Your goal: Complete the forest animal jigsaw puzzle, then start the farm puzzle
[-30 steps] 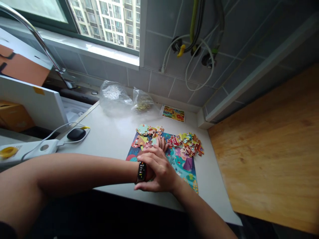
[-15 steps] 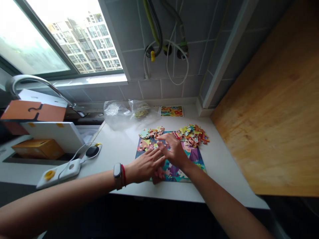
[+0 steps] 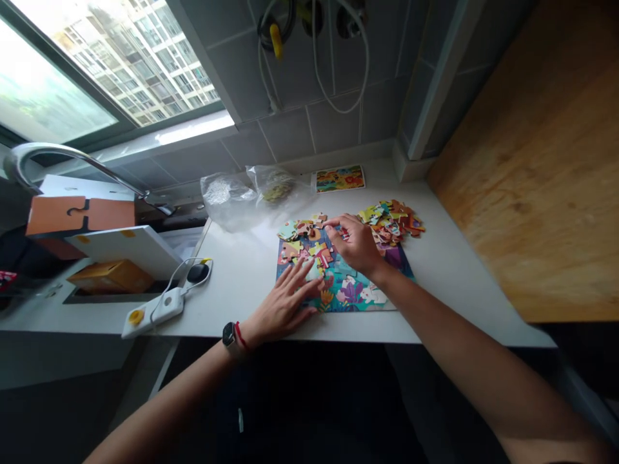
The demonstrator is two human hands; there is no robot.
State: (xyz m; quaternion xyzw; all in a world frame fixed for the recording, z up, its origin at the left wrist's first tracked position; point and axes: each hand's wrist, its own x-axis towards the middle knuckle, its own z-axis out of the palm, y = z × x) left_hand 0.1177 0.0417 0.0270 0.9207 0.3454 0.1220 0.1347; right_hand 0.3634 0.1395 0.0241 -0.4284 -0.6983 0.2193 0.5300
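A colourful jigsaw puzzle (image 3: 355,291) lies on the counter, with loose pieces resting on its upper left part. My left hand (image 3: 285,299) lies with fingers spread over the puzzle's lower left edge and holds nothing. Above the puzzle's upper middle is my right hand (image 3: 356,243), thumb and fingers drawn together. Its fingertips are close to a small group of loose puzzle pieces (image 3: 302,229); anything between them is too small to make out. A larger heap of loose pieces (image 3: 394,219) lies at the puzzle's upper right corner.
A small picture card (image 3: 340,179) and two clear plastic bags (image 3: 225,200) lie along the back wall. To the left are a white power strip (image 3: 155,314), a cardboard box (image 3: 110,285) and a curved tap (image 3: 72,152). A wooden panel (image 3: 536,193) rises on the right.
The view has tilted downward. My hands have moved apart: the left one has drawn back to the puzzle's lower left with fingers spread, while the right one's fingers have closed together over the puzzle.
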